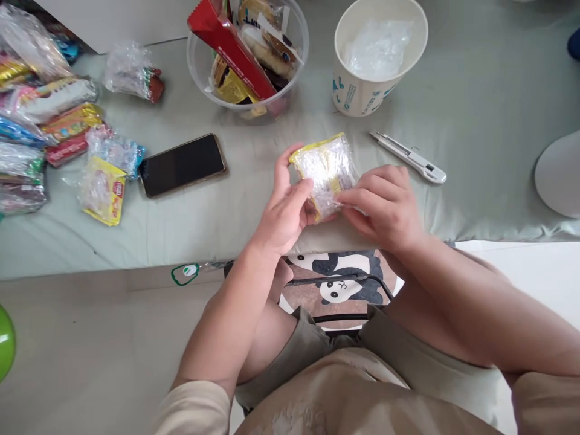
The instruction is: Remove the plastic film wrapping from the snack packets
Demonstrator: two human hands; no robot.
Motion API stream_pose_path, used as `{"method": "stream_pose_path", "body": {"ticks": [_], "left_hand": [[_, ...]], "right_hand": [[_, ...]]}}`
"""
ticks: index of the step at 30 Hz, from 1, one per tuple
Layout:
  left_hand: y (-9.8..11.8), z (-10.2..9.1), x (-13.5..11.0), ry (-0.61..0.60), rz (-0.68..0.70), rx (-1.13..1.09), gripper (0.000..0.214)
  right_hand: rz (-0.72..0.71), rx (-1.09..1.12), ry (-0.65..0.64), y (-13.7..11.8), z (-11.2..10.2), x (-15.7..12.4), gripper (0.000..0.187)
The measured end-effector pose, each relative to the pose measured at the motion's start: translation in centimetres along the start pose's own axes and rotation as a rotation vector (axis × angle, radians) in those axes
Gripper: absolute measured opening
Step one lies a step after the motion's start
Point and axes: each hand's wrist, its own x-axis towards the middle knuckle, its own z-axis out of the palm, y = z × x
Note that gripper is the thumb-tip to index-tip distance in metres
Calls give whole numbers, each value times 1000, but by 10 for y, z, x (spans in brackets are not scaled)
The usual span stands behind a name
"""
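Between my hands is a small yellow snack packet (325,163) wrapped in shiny clear plastic, held just above the cloth near the table's front edge. My left hand (290,202) grips its left side, thumb on top and fingers behind. At the lower right corner, the fingers of my right hand (383,202) pinch the clear plastic. A white utility knife (410,158) lies to the right, beyond my right hand. Behind it stands a white paper tub (360,96) with crumpled clear plastic (378,51) inside. My right fingertips partly hide the packet's corner.
A clear plastic bowl (193,66) of packaged snacks stands at the back. Left of my hands lies a black phone (183,164). Several wrapped snack packets (67,124) pile up at the far left, with a yellow packet (104,190) nearer. A white round object (559,175) is at the right edge.
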Motion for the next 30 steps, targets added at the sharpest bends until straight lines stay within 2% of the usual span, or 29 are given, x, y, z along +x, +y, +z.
{"method": "stream_pose_path", "body": {"ticks": [4, 6, 9, 11, 12, 14, 16, 17, 19, 21, 23, 25, 27, 30], "left_hand": [[4, -9, 8, 189, 110, 6, 52], [5, -16, 11, 239, 132, 10, 53], [8, -27, 12, 250, 116, -2, 57], [9, -32, 10, 209, 79, -21, 60], [10, -34, 8, 168, 52, -26, 61], [11, -35, 5, 58, -9, -14, 62], [11, -32, 0, -50, -68, 24, 65], [10, -30, -1, -99, -94, 47, 69], [9, -23, -5, -184, -143, 83, 79], [7, -16, -7, -243, -168, 100, 87], [6, -12, -8, -266, -157, 109, 93], [5, -11, -8, -262, -129, 130, 95], [5, -14, -6, -237, -103, 153, 94], [4, -19, -4, -206, -73, 162, 88]], "right_hand": [[-66, 118, 7, -9, -4, -2, 13], [-124, 188, -24, -13, -4, -3, 11], [-226, 397, -220, -11, -6, -2, 12], [-173, 498, -307, -6, -9, 0, 19], [-109, 490, -276, -4, -10, 1, 20], [24, 380, -132, 0, -11, 4, 20], [76, 297, -11, 0, -9, 5, 30], [77, 290, 10, -1, -6, 6, 39], [72, 312, -22, -4, 0, 6, 51], [97, 325, -73, -8, 5, 5, 43], [143, 323, -106, -9, 6, 5, 22], [167, 336, -117, -7, 5, 6, 15], [135, 376, -115, -2, 3, 5, 16], [72, 419, -107, 5, 1, 4, 30]]}}
